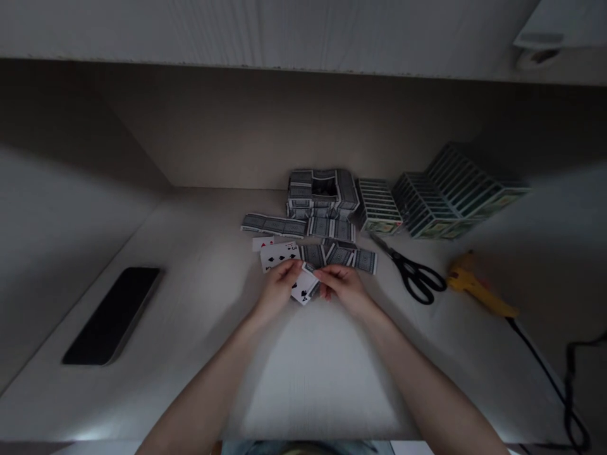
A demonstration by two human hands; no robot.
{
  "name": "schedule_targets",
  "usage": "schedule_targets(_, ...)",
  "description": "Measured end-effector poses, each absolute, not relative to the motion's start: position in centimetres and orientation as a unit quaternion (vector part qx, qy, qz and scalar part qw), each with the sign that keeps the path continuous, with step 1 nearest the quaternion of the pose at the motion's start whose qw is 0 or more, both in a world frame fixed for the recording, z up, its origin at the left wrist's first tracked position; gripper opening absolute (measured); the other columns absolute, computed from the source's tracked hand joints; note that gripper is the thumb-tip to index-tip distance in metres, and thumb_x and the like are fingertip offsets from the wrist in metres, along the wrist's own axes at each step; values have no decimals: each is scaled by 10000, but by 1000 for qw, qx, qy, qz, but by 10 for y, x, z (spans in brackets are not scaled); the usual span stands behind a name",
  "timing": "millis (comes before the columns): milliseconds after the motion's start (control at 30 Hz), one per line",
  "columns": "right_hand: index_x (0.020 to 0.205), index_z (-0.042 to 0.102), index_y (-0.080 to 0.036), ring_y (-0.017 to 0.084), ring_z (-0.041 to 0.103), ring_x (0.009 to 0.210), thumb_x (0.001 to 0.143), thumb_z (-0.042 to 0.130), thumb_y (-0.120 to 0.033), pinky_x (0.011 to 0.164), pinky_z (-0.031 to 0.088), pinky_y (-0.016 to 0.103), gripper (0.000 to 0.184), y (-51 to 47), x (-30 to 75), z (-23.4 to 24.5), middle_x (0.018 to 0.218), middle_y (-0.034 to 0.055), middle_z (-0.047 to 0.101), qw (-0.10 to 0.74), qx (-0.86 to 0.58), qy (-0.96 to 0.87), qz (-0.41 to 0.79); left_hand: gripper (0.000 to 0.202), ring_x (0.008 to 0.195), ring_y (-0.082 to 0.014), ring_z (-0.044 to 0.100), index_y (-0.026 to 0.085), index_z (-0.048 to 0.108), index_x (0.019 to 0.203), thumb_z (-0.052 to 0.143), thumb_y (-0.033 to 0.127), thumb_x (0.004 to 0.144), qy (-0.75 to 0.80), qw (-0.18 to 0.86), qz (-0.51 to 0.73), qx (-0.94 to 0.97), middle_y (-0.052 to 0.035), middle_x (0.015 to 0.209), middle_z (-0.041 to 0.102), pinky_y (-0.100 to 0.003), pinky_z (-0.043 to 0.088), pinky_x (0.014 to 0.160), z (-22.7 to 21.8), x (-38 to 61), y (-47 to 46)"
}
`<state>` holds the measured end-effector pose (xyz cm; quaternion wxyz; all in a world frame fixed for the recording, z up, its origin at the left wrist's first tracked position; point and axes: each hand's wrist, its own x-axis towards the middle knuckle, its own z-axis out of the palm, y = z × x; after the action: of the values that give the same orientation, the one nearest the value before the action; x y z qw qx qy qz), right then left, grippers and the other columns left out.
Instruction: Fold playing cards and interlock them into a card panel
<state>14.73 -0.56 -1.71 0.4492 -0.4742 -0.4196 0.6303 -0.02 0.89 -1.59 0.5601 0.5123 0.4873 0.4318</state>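
Between my two hands is a playing card (302,292), a four of a black suit, with a patterned strip folded along its edge. My left hand (277,287) pinches the card's left side. My right hand (345,284) grips its upper right edge with thumb and fingers. Just beyond my left hand lie face-up cards (276,254) with black pips, and one with red pips. Face-down cards (340,254) with a grey pattern spread behind the right hand. Farther back are joined strips of cards (274,224) and a box-like shape built of cards (322,193) with an opening on top.
Black-handled scissors (415,275) lie to the right, beside a yellow glue gun (478,291) with a black cord. Several stacked card boxes (455,193) stand at the back right. A dark phone (114,316) lies at left. A shelf edge (284,68) hangs overhead.
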Motion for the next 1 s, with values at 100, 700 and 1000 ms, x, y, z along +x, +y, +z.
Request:
schedule_targets(100, 637, 587, -143, 62, 434, 329, 652, 643, -409, 345, 354, 184, 273, -8, 144, -19, 408, -43, 537, 457, -484, -444, 599, 292, 558, -102, 450, 156, 554, 721, 455, 423, 780, 491, 518, 443, 543, 16, 610, 515, -213, 345, 521, -18, 4, 5)
schedule_targets(700, 635, 587, -173, 86, 477, 341, 630, 671, -369, 381, 398, 210, 213, -13, 137, -25, 417, -44, 561, 467, -479, -471, 576, 269, 479, -82, 408, 170, 463, 612, 556, 398, 720, 499, 514, 480, 506, 49, 526, 463, -214, 326, 492, -25, 6, 4)
schedule_targets(1000, 765, 597, -126, 162, 646, 547, 698, 610, -451, 513, 509, 257, 332, -10, 142, -18, 592, 48, 663, 422, -387, -328, 751, 266, 499, -83, 374, 166, 478, 576, 588, 380, 690, 503, 511, 514, 471, 52, 525, 423, -216, 296, 489, -17, 1, 9)
